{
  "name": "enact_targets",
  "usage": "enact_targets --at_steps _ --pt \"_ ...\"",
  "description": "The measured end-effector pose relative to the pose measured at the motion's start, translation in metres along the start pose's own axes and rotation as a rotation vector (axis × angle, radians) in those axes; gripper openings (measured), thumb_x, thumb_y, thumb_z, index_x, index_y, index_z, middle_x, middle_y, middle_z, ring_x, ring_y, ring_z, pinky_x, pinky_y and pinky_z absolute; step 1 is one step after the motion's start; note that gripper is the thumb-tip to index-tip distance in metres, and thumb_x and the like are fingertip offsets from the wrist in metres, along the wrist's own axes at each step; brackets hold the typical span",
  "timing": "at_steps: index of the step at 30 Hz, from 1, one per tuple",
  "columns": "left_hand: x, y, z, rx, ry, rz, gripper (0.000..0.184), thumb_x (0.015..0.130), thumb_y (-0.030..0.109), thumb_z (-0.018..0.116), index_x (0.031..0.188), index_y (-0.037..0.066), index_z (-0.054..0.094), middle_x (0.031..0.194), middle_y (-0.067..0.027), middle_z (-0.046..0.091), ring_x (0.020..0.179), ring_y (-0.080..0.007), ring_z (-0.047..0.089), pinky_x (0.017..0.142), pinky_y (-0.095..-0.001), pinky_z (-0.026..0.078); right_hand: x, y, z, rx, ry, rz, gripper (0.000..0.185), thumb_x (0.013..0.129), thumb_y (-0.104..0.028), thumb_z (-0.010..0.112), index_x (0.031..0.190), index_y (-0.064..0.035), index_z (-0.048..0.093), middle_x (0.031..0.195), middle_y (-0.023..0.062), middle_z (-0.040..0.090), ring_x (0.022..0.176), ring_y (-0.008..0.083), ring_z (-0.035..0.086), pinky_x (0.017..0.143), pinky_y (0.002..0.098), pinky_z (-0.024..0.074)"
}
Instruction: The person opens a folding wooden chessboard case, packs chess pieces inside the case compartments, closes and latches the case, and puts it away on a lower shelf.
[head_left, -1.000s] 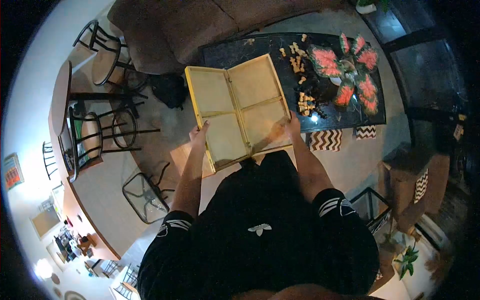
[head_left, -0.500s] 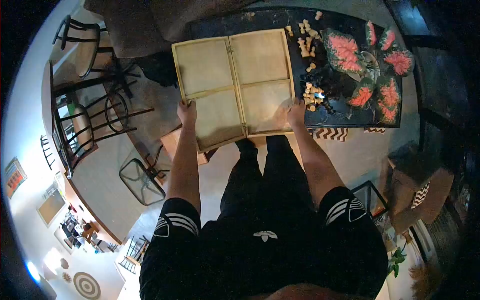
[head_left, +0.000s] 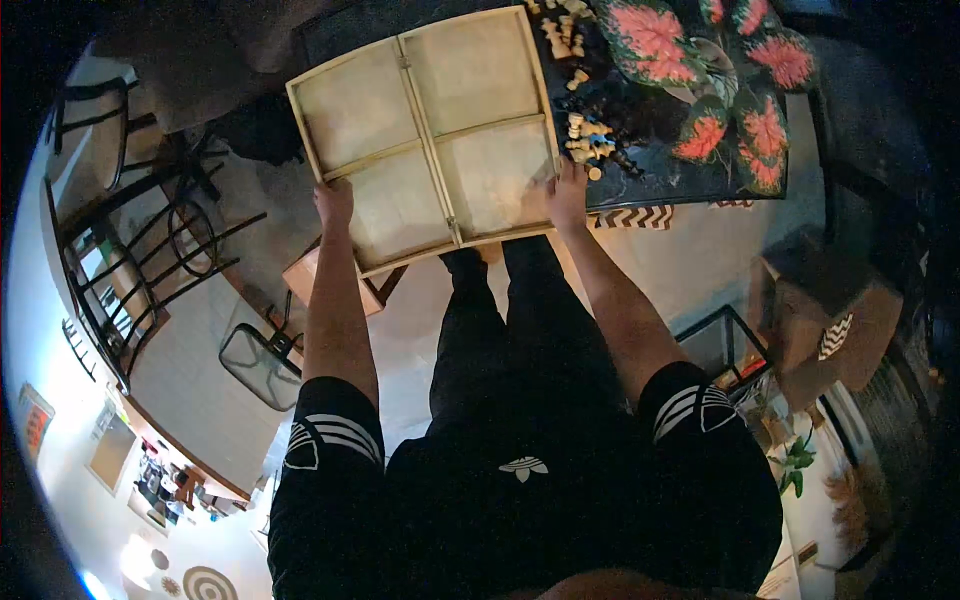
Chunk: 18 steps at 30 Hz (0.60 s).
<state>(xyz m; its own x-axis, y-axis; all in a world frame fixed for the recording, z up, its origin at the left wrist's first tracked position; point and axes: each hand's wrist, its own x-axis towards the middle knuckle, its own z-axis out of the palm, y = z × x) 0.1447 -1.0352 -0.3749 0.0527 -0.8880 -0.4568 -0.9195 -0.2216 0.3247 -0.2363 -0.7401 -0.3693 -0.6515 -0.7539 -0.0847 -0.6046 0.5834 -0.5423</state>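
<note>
A folding wooden chess box lies opened out flat, its pale hollow inside facing up and a hinged seam down the middle. My left hand is closed on its left edge, near the front corner. On the opposite edge my right hand grips the frame, fingers partly hidden by it. Close beyond the right hand, light chess pieces lie jumbled with dark chess pieces on the black table. More light pieces are strewn farther back.
The black table reaches to the right, with a potted plant of pink and green leaves on it. A chevron-patterned cloth shows under its front edge. Bar chairs and a counter stand at left, an armchair at right.
The box and both hands sit farther left and higher in view, as does the table, so my head has turned. The box appears slightly more level. Both hands keep their hold.
</note>
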Motion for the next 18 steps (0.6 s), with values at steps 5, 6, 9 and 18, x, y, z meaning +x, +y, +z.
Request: enact_targets --at_steps 5,6,9,18 --pt "-0.022 0.012 0.02 -0.096 0.0 0.166 0.075 0.089 0.03 0.072 0.146 -0.003 0.036 0.14 -0.0302 0.051 0.131 -0.0452 0.049 0.11 -0.0506 0.042 -0.015 0.007 -0.038 0.168 -0.078 0.104 0.044 0.086 -0.002 0.064 0.129 -0.0036 0.051 0.117 0.0222 0.051 0.111 0.0423 0.053 0.095 0.0512 0.0471" --pt "-0.03 0.024 0.023 -0.089 -0.005 0.17 0.075 0.089 0.03 0.072 0.146 -0.003 0.036 0.14 -0.0302 0.051 0.131 -0.0452 0.049 0.11 -0.0506 0.042 -0.019 0.008 -0.043 0.186 -0.05 0.115 0.042 0.087 -0.002 0.063 0.127 -0.0033 0.052 0.116 0.0216 0.052 0.111 0.0418 0.053 0.094 0.0511 0.0472" --pt "-0.054 0.065 0.044 -0.124 -0.016 0.34 0.066 0.088 0.015 0.072 0.143 -0.003 0.041 0.138 -0.0265 0.053 0.129 -0.041 0.051 0.109 -0.0477 0.042 -0.017 0.001 -0.061 0.247 0.105 0.184 0.041 0.09 -0.006 0.066 0.128 -0.0033 0.05 0.12 0.0214 0.049 0.114 0.042 0.052 0.094 0.0504 0.046" --pt "-0.163 0.166 0.096 -0.204 -0.425 0.594 0.041 0.089 0.004 0.064 0.129 0.007 0.056 0.124 -0.0146 0.063 0.115 -0.029 0.062 0.088 -0.038 0.055 0.001 0.046 -0.039 0.202 0.053 0.128 0.037 0.089 -0.005 0.072 0.124 -0.0049 0.059 0.122 0.0207 0.052 0.104 0.0335 0.061 0.071 0.0372 0.0571"
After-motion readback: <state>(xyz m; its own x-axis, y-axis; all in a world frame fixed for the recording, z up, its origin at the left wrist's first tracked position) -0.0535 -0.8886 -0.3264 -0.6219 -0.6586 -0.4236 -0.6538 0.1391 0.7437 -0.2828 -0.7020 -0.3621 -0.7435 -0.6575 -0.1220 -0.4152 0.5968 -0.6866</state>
